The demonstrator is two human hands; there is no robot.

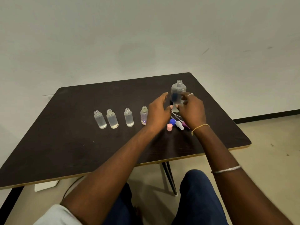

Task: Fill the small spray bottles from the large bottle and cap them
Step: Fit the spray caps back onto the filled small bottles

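Note:
The large clear bottle (pixel 178 90) with a blue label is upright and uncapped at the far right of the dark table (pixel 78 143). My right hand (pixel 193 111) curls its fingers round the bottle's lower right side. My left hand (pixel 159 111) is just left of the bottle with straight fingers, holding nothing. Several small uncapped bottles stand in a row to the left: three clear ones (pixel 100 119), (pixel 112 119), (pixel 129 117) and one with purple specks (pixel 144 115), partly hidden by my left hand.
Loose caps and spray heads lie between my wrists: a pink cap (pixel 169 127), a blue cap (pixel 173 122), a white spray head (pixel 179 125) and a purple piece (pixel 185 124). A pale translucent piece (pixel 176 109) lies under the large bottle. The table's right edge is close.

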